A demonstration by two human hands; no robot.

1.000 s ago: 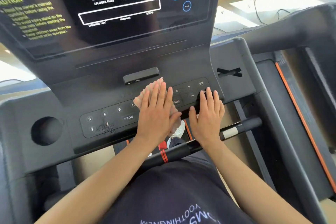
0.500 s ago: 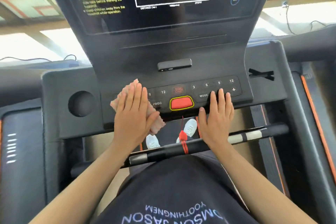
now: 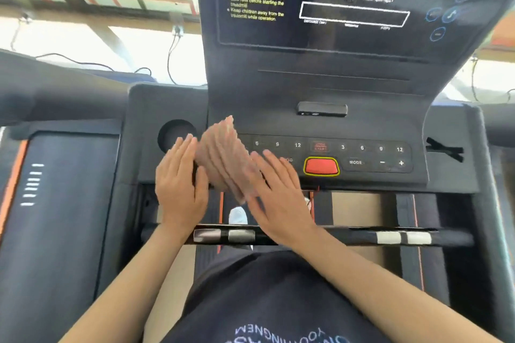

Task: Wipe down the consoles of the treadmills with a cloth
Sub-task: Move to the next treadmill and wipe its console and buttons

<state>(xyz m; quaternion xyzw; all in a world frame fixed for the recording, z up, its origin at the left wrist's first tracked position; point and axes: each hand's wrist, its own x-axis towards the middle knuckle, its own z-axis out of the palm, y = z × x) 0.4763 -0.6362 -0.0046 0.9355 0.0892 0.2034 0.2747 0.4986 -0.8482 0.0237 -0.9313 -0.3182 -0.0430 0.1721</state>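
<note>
A: Quick, nearest first. What's up front?

B: Handlebar (image 3: 306, 237) runs across right under both wrists. Above it, left hand (image 3: 178, 186) flat, fingers spread, nothing pinched, resting at the console's (image 3: 278, 97) lower left edge. Right hand (image 3: 278, 198) also flat & open, angled in toward the left.

A: And the cloth?

B: Pink cloth (image 3: 223, 156) sits btwn the two hands, over the left end of the button strip, just right of the cup holder (image 3: 175, 135). It's motion-blurred, so I can't tell which hand is pressing on it, or if it's loose.

A: How to do this pass well?

B: IMO get one palm fully on the cloth, press evenly, sweep along the strip w/ overlapping strokes. Go light over the red button (image 3: 320, 166) and MODE key (image 3: 356, 162) so nothing triggers.

A: Further back?

B: Screen (image 3: 348, 8) w/ the caution text. Prob needs a gentler wipe, top down.
</note>
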